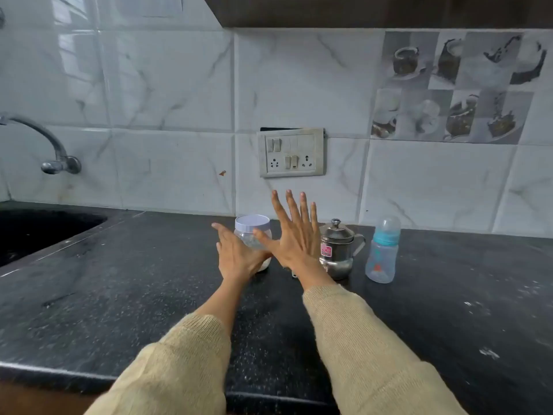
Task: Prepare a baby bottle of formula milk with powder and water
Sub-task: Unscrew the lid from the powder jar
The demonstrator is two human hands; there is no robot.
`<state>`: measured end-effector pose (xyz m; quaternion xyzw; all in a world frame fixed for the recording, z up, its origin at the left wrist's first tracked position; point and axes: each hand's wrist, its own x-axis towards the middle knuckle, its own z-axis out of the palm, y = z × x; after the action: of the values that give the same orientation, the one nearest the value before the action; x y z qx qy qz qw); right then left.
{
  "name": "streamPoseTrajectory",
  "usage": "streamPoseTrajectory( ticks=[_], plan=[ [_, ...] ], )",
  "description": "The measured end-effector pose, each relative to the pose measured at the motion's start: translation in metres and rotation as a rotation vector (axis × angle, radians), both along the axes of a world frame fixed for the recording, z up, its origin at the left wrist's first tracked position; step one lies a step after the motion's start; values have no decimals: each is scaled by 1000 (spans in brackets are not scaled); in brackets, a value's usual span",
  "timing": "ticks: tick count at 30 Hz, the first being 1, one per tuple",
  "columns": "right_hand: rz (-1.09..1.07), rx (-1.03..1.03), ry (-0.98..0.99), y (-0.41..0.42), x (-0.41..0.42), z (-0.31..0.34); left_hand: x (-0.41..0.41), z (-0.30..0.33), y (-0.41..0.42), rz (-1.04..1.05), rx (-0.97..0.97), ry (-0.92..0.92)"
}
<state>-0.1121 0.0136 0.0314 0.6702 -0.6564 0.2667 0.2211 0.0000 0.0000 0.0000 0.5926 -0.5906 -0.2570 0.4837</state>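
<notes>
A clear plastic jar [253,232] with a pale lilac lid and white powder at its bottom stands at the back of the black counter [134,295]. My left hand [236,256] is in front of the jar and covers its lower part; its fingers are hidden from view. My right hand [294,235] is raised just right of the jar, fingers straight and spread, holding nothing. Behind that hand stands a small lidded steel pot [338,250] with a spout. A capped baby bottle [383,250] with a teal collar stands upright to the right of the pot.
A dark sink [36,232] is sunk into the counter at the left, with a wall tap [54,154] above it. A switch and socket plate [291,152] sits on the tiled wall behind the jar. White specks lie on the counter at the right.
</notes>
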Motion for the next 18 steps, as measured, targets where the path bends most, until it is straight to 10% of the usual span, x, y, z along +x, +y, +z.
streamPoseTrajectory(
  ticks=[18],
  plan=[
    [249, 298, -268, 1, 27, 15, 3, -11, 12, -23, -94, 93]
  ],
)
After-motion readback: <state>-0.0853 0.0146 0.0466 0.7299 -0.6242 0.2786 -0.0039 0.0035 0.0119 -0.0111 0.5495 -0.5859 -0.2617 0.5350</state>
